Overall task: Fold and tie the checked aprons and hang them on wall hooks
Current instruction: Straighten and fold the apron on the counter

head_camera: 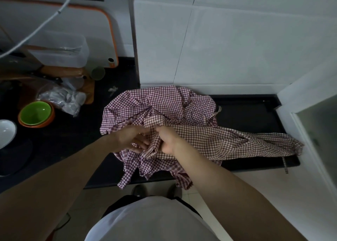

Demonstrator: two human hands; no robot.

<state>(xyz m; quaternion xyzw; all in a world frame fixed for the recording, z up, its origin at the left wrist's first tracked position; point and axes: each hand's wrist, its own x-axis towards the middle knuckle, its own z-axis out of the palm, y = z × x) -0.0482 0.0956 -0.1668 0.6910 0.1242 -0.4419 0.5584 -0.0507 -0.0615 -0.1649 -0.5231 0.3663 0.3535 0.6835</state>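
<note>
A crumpled purple-and-white checked apron [164, 102] lies in a heap on the black counter [255, 116] against the white tiled wall. Over it lies a brown-and-white checked apron [228, 140], stretched out to the right toward the counter's end. My right hand [168, 140] is closed on a bunched part of the brown apron at its left end. My left hand [134, 139] sits just beside it, fingers in the folds of cloth where the two aprons meet. A purple strap [125, 177] hangs over the counter's front edge. No wall hooks are in view.
At the left stand a green bowl in an orange one [36, 114], a white bowl [6, 133], crumpled clear plastic [63, 98], a clear tub [62, 49] and a white-and-orange board [109, 30]. A white wall edge [310, 131] closes the right. My shoes show on the tiled floor below.
</note>
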